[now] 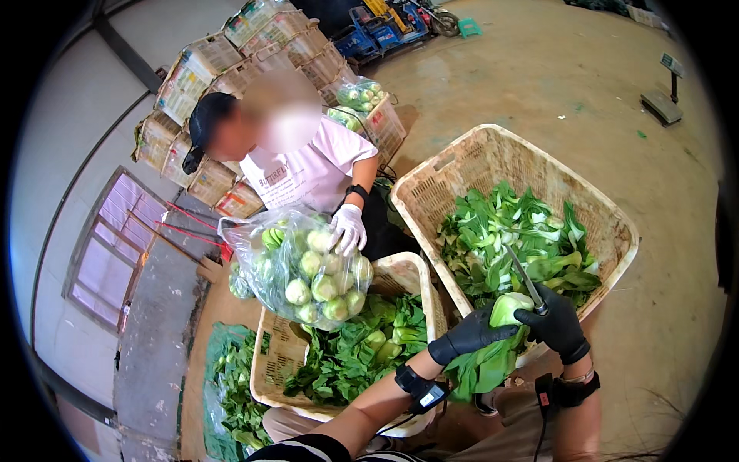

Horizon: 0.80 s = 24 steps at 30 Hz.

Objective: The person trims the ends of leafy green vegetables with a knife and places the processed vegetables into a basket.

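Observation:
My left hand [474, 335], in a black glove, is closed around a green bok choy [510, 309] whose leaves hang down below it. My right hand [551, 323], also black-gloved, grips a knife [524, 276] with its blade pointing up and to the left; the thumb touches the bok choy beside its pale base. Just beyond both hands stands a large plastic crate [594, 199] holding loose leaves and trimmings [502, 237]. A second plastic crate [271, 369], left of my hands, holds bok choy with leaves [358, 346].
Opposite, a co-worker's gloved hand [348, 230] rests on a clear bag of bok choy [323, 277] above the second crate. Leafy greens [239, 375] lie on green sheeting at left. Stacked crates [208, 58], a platform scale [662, 107] and a blue vehicle [381, 34] stand farther off.

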### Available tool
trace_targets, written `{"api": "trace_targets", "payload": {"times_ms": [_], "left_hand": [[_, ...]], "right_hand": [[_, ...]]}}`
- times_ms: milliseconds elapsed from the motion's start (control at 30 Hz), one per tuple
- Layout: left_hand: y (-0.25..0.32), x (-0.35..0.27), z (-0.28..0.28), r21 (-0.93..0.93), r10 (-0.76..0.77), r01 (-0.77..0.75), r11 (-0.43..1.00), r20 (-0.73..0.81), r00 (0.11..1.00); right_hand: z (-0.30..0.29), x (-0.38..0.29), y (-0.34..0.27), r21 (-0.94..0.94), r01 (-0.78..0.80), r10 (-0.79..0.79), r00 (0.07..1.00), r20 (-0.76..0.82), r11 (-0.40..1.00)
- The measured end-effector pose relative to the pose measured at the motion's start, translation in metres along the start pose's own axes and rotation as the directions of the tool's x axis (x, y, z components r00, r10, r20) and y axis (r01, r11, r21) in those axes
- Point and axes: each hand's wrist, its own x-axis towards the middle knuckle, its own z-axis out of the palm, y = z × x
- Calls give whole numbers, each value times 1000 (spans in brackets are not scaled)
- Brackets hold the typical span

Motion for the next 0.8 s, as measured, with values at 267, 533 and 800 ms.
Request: {"api": "trace_targets", "payload": {"times_ms": [267,533,800], "left_hand": [[-3,-3,-9,-15,-38,39,999,87,995],[-11,-13,2,-146,-114,121,982,52,992],[4,-33,-17,65,-103,92,994,193,976]], "right_hand": [[-8,5,9,-102,-122,142,966,216,987],[-10,3,-3,-127,-75,106,961,257,989],[-8,2,12,-39,12,6,911,412,999]]}}
